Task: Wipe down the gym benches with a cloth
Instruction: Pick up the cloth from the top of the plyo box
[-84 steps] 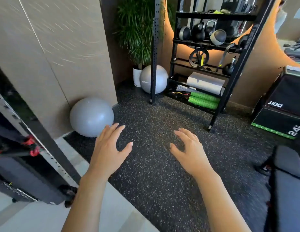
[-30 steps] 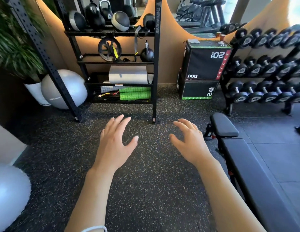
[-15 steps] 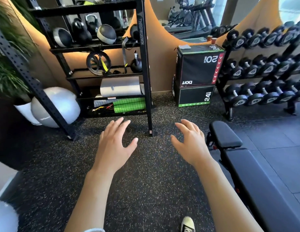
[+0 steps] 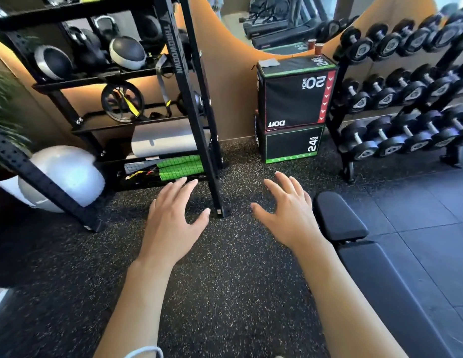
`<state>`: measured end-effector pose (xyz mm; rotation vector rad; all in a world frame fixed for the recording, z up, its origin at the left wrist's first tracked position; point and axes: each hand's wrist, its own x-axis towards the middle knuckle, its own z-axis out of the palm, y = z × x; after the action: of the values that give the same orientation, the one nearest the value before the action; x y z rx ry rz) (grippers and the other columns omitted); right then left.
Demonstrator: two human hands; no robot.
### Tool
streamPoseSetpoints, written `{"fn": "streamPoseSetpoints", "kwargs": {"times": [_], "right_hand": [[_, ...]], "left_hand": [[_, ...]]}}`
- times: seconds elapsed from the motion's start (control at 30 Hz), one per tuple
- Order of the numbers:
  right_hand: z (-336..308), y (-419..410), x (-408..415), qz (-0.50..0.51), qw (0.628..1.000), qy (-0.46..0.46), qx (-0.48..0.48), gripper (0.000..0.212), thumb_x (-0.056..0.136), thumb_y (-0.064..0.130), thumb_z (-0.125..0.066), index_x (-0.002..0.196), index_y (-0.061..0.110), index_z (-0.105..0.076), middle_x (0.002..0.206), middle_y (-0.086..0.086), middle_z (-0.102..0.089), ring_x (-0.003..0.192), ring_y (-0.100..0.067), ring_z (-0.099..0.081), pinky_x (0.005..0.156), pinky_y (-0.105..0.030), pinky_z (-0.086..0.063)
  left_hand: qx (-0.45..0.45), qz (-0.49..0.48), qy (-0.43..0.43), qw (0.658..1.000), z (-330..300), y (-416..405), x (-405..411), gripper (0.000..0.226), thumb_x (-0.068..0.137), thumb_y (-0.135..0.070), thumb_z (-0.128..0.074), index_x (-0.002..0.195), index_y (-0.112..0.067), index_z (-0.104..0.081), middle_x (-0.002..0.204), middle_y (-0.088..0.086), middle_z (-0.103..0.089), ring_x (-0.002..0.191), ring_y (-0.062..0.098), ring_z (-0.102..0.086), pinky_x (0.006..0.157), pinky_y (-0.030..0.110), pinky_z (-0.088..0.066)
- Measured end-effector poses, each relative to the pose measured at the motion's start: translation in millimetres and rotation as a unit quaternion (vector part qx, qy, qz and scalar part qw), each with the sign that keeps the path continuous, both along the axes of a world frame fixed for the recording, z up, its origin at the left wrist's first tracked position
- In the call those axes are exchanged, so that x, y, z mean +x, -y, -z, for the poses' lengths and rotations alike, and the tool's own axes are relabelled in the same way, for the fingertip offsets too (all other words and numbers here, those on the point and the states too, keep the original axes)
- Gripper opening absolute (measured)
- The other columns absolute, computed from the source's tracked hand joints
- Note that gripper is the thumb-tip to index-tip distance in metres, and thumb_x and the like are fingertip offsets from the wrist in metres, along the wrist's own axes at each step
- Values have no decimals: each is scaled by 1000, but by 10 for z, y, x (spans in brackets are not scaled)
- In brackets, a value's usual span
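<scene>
**Bench position and surrounding equipment**

Bench [image 4: 395,288], black and padded, lies at the lower right of the head view and runs from the bottom right corner up toward the centre. Its smaller end pad [image 4: 337,219] sits just beside the right hand [image 4: 290,215]. No contact between hand and bench can be confirmed.

Hand state:
- Left hand [image 4: 171,223]: held out palm down above the speckled rubber floor [image 4: 225,293], fingers spread and relaxed; its grip holds nothing.
- Right hand: same posture, fingers slightly bent, grip empty.

A folded grey cloth [image 4: 269,63] lies on top of the stacked plyo boxes [image 4: 292,109] against the far wall, well apart from both hands.

Surrounding items:
- A black storage rack [image 4: 189,81] stands ahead and to the left. Its front upright meets the floor between the two hands, further back.
- The rack shelves carry medicine balls [image 4: 127,52], kettlebells, a wheel, a rolled grey mat [image 4: 160,140] and green rollers [image 4: 180,167].
- A grey exercise ball [image 4: 67,174] rests on the floor left of the rack, behind a slanted black beam [image 4: 44,187].
- A dumbbell rack [image 4: 406,104] fills the right side, beyond the bench.
- A white band [image 4: 145,352] circles the left wrist.
</scene>
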<state>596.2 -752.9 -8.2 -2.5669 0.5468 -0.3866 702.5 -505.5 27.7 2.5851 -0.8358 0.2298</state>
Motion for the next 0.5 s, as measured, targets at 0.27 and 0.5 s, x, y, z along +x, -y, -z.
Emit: {"fn": "streamPoseSetpoints", "kwargs": {"times": [0.27, 0.5], "right_hand": [[97, 563, 331, 34, 998, 2, 48, 76, 94, 70, -50, 158, 33, -35, 171, 4, -18, 159, -24, -10, 127, -58, -17], [225, 857, 800, 62, 996, -5, 57, 72, 95, 65, -52, 157, 31, -38, 170, 6, -21, 158, -20, -11, 126, -57, -17]], "left_hand": [[12, 27, -4, 1000, -51, 649, 486, 66, 98, -54, -59, 158, -34, -38, 167, -9, -34, 157, 17, -25, 127, 52, -28], [2, 67, -22, 998, 100, 1084, 1142, 66, 98, -53, -58, 158, -31, -40, 166, -7, -36, 156, 19, -27, 128, 52, -26]]}}
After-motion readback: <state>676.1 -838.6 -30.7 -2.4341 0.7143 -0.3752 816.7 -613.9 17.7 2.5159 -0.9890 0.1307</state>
